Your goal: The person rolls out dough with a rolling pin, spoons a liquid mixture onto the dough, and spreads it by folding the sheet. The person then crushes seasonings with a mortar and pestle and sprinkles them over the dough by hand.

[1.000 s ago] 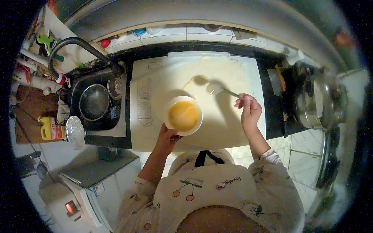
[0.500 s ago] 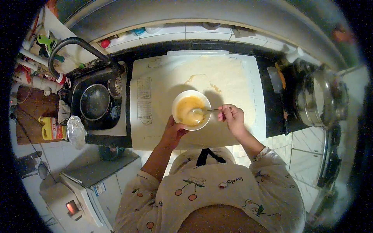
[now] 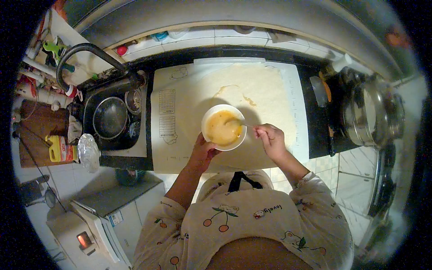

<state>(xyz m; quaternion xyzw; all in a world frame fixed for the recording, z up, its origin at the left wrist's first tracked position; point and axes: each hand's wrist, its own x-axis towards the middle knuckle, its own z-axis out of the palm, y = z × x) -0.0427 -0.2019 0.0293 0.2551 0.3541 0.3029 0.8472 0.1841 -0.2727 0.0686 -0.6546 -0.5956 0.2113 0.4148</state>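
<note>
A white bowl [image 3: 205, 131] with orange-yellow liquid [image 3: 220, 131] is held up over the mat by my left hand [image 3: 204, 152], whose fingers wrap its lower left side. My right hand [image 3: 271, 138] pinches the handle of a spoon [image 3: 249, 126]; the spoon's head dips into the liquid. Beneath lies a white printed mat [image 3: 167, 153], mostly covered by a thin, pale sheet of dough [image 3: 270, 90]. Two yellowish streaks [image 3: 249, 100] mark the sheet beyond the bowl.
At the left, a sink [image 3: 139, 143] holds a pan [image 3: 110, 118] under a black faucet [image 3: 92, 47]. A yellow bottle [image 3: 56, 148] and a foil-like object [image 3: 88, 153] are beside it. Steel pots [image 3: 364, 114] stand on the right.
The spoon has moved from above the sheet into the bowl, and its head now sits deeper in the liquid. The bowl has shifted right and slightly up, exposing a second streak.
</note>
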